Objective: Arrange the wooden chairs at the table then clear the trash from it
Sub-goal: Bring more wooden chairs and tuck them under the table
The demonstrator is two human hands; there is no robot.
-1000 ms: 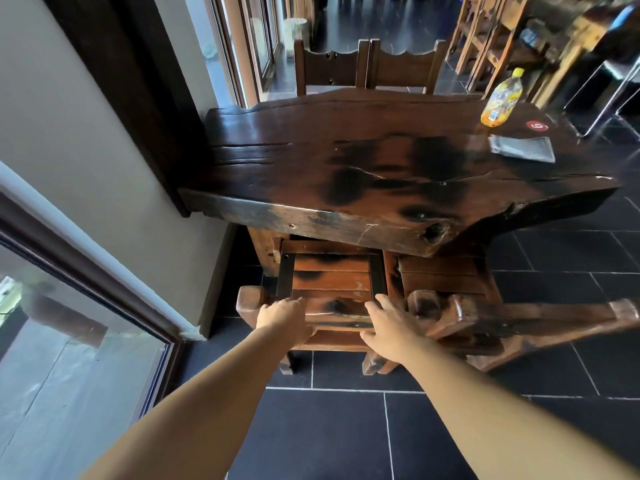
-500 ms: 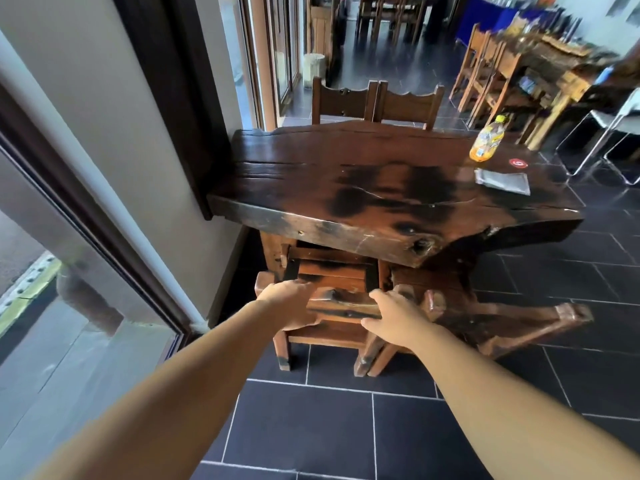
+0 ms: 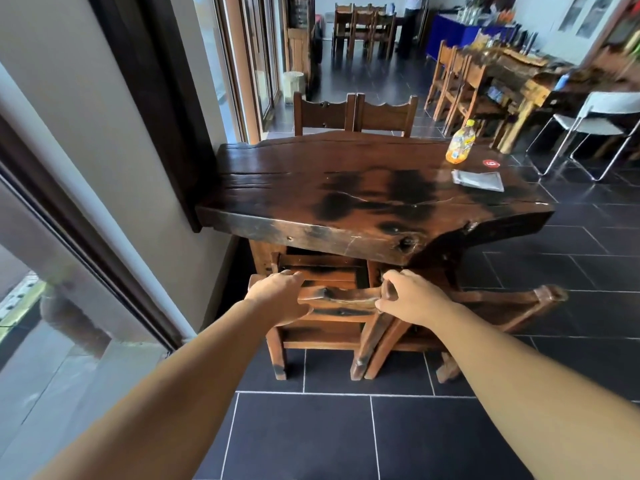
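Note:
A dark slab wooden table (image 3: 363, 188) stands against the wall. Below its near edge a wooden chair (image 3: 332, 310) is pushed under, seat hidden beneath the tabletop. My left hand (image 3: 280, 299) grips the left end of its top rail, and my right hand (image 3: 412, 299) grips the right end. A second chair (image 3: 502, 306) lies tipped to the right beside it. On the table's far right stand a plastic juice bottle (image 3: 460, 143) and a flat grey wrapper (image 3: 478, 180). Two more chairs (image 3: 356, 114) sit at the far side.
A glass door and dark frame (image 3: 86, 237) run along the left. Dark tiled floor (image 3: 346, 427) spreads around me. Other wooden tables and chairs (image 3: 485, 81) and a white folding chair (image 3: 602, 123) stand at the back right.
My view has pulled back and risen. Both hands stay on the chair's top rail, and the chair now stands more upright under the table edge.

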